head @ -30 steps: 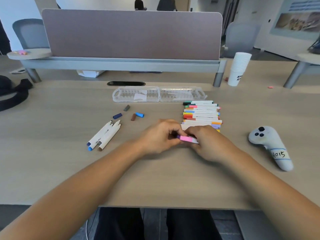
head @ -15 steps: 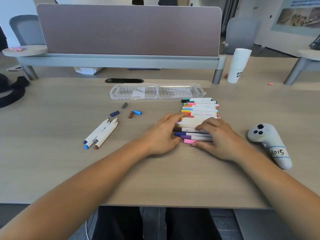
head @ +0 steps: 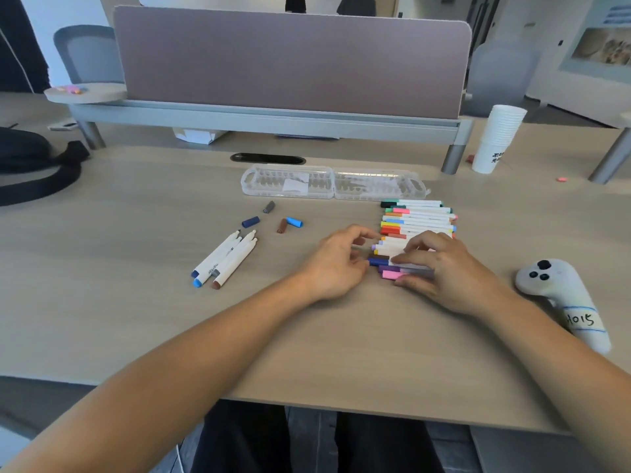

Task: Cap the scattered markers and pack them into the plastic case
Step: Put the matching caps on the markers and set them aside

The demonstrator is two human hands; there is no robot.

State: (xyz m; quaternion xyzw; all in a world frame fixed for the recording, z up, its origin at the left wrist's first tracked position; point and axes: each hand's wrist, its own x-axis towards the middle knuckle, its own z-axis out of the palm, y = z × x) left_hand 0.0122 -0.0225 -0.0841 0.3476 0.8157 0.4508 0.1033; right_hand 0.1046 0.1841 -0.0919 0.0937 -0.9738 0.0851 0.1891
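The capped markers (head: 418, 221) lie in a tidy row on the bench (head: 136, 302), long axes running left to right with most caps to the left, just in front of the open plastic case (head: 333, 182). Both hands are at the near end of that row. The right hand (head: 444, 271) lies palm down, its fingers (head: 406, 259) nearly straight and flat on the barrels beside the pink-capped marker (head: 392, 274). The left hand (head: 336, 264) sits at the cap ends, fingers (head: 362, 232) loosely curled and gripping nothing that shows. What is left to cap lies away to the left: four uncapped markers (head: 225, 259) bunched together, long axes on a diagonal, tips pointing far and right, coloured butts toward the person. Their loose caps (head: 281, 226) are scattered just beyond the tips, between that bunch and the case. The left hand is plainly the nearer one — a sideways reach would likely bring it to the tips first. Both forearms come in low over the near edge, converging on the row.
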